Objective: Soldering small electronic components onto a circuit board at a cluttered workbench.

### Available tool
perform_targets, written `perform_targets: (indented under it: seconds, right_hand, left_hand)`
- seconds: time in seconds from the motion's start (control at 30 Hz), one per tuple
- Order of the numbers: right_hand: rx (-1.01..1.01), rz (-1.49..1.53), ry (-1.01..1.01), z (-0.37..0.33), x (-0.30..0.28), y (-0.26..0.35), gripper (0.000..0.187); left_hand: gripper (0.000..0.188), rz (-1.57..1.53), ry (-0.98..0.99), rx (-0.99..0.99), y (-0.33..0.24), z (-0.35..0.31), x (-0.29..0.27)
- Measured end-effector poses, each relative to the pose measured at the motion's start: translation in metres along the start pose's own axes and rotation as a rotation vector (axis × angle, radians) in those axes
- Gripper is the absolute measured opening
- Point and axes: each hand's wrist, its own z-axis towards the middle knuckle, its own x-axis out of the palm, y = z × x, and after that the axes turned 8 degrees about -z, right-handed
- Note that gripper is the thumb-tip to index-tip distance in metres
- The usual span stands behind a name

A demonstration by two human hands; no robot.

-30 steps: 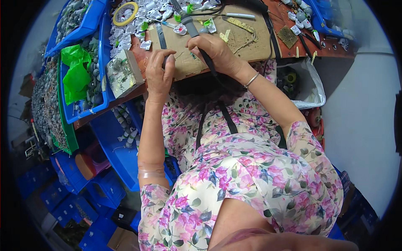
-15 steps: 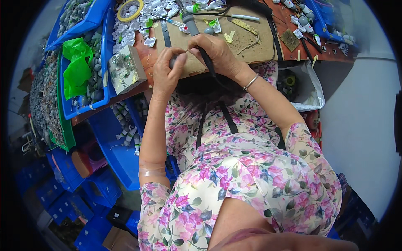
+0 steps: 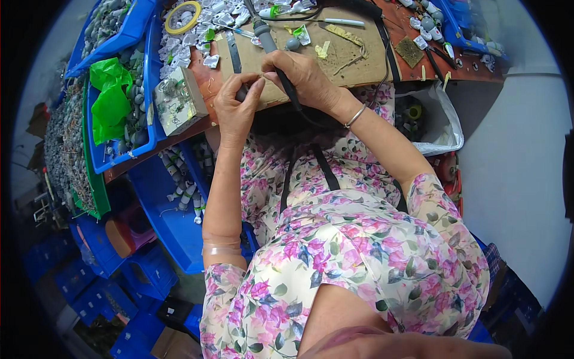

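Note:
Over the near edge of a cardboard mat (image 3: 305,42), my two hands meet fingertip to fingertip. A small, dark grey rounded piece (image 3: 242,93) shows inside the curled fingers of my left hand (image 3: 233,116); most of it is hidden. My right hand (image 3: 314,84) is closed around a soldering iron (image 3: 265,40), its grey barrel pointing away and its black cord end hanging toward my lap. Thumb and forefinger of that hand also pinch close to my left fingertips. Anything thin between them is too small to make out. A grey ball (image 3: 292,43) lies beyond my right hand.
White plastic pieces (image 3: 209,15) and a yellow tape roll (image 3: 182,17) cover the back left. A blue tray (image 3: 95,149) with grey parts and a small block-shaped box (image 3: 179,102) stand left. A white bag (image 3: 442,122) hangs right, below a brown pad (image 3: 409,52).
My hands keep the same hold and have shifted very slightly. The whole view has moved a little; nothing has been picked up or let go.

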Motion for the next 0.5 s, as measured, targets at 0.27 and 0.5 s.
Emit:
perform_targets:
  seconds: [0.27,0.5]
  right_hand:
    - [-0.026,-0.051,0.041,-0.004,0.0,0.001,0.022]
    - [-0.014,-0.079,0.054,-0.017,-0.011,-0.001,0.025]
  left_hand:
    - [0.01,-0.152,-0.052,-0.125,0.015,-0.01,0.003]
    - [0.008,-0.018,0.011,-0.049,0.014,-0.008,0.0]
